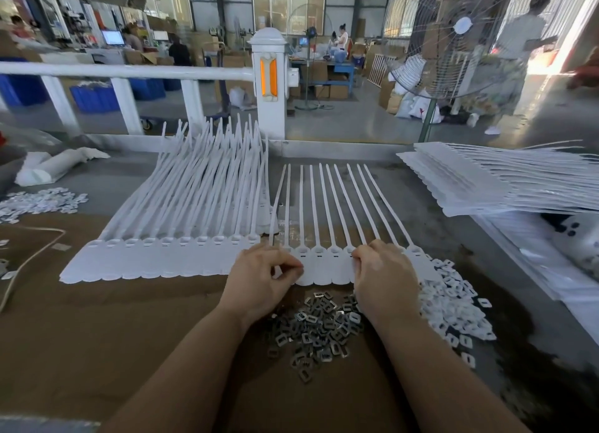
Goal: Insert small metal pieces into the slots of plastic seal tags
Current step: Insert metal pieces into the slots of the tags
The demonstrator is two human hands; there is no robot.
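The workshop table (129, 319) carried a tag strip (319, 267) at its centre, with metal pieces (319, 329) heaped at the near edge. Several slots looked unfilled; progress could not be judged. Both hands rested on the strip: left hand (262, 275) fingers curled, pinching at a tag; right hand (384, 277) fingers curled onto the tags, contents hidden.

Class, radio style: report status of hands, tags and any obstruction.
Left hand and right hand both pinching the row of seal tags. Metal pieces piled beneath. No obstruction visible.
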